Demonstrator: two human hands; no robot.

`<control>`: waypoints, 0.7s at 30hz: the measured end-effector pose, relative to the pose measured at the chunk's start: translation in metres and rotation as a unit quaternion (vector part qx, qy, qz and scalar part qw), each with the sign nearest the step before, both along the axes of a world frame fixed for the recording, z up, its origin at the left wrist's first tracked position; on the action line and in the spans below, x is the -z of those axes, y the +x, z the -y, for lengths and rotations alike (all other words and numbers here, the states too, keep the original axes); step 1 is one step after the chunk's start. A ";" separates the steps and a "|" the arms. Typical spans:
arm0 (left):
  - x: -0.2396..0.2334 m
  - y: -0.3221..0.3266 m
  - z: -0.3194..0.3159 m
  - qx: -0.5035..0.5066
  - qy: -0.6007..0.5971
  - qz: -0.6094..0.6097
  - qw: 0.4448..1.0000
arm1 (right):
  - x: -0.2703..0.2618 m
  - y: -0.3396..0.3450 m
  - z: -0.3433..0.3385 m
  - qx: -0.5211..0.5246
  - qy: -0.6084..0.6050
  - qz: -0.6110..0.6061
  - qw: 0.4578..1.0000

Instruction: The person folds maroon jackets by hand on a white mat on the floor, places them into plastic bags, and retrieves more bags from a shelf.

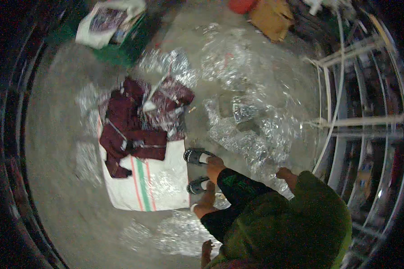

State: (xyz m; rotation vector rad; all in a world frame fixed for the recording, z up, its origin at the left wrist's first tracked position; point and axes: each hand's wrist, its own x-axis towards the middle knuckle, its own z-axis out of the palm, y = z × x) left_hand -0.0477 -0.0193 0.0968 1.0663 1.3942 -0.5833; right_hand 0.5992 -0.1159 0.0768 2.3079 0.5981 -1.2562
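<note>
My left hand (207, 248) hangs low at the bottom of the view, beside crumpled clear plastic film (181, 232); its fingers look slightly apart, with nothing seen in them. On the other side of my body, my right hand (284, 173) is over more clear plastic; blur hides its finger positions, and no held thing shows. Dark maroon folded garments (148, 143) with pale straps or tags lie on a white woven sack (118, 195) with red and green stripes, in front of my slippers (197, 156). Beyond them lie more maroon items in clear plastic (168, 117).
Clear plastic wrappers (252, 141) are scattered over the concrete floor (64, 134). A green crate (116, 55) with a white sack in it stands upper left. A cardboard box (271, 20) and a red object (242, 5) are at the top. Metal racking (360, 122) with a pale hose or cable runs along the right.
</note>
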 end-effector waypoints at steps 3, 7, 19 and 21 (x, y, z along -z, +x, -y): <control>-0.067 0.004 -0.073 0.080 0.022 0.009 0.996 | -0.072 -0.036 0.057 0.124 0.019 0.004 0.992; -0.086 0.016 -0.214 0.199 0.074 0.006 0.977 | -0.075 -0.088 0.084 0.201 0.160 0.004 0.966; -0.089 0.408 -0.560 0.336 0.296 0.092 0.889 | -0.037 -0.090 -0.022 0.247 0.225 0.056 0.941; -0.097 0.469 -0.566 0.329 0.320 0.126 0.879 | -0.045 -0.050 -0.046 0.352 0.222 0.075 0.906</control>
